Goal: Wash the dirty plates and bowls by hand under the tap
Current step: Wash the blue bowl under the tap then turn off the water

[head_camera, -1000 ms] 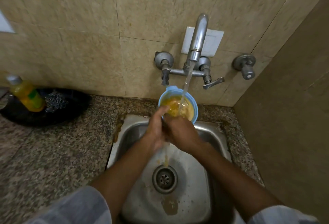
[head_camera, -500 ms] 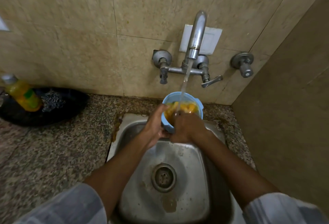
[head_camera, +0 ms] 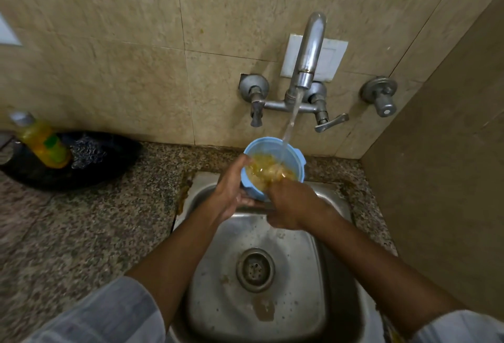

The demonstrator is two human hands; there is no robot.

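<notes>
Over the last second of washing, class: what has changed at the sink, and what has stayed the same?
The blue bowl was tipped more upright under the stream, and the right hand kept rubbing inside it. The left hand keeps its grip on the rim. The tap still runs; the bottle has not moved.

The right hand's (head_camera: 291,200) fingertips vanish inside the blue bowl (head_camera: 296,155); the yellow bottle (head_camera: 41,142) at nine o'clock is blurred.

The bowl (head_camera: 272,149) at centre looks like smooth blue plastic. The tap (head_camera: 311,50) above it is dull grey metal. The sink (head_camera: 300,274) below is stained steel, the counter (head_camera: 81,233) at left speckled stone, and the wall (head_camera: 122,42) glossy beige tile.
</notes>
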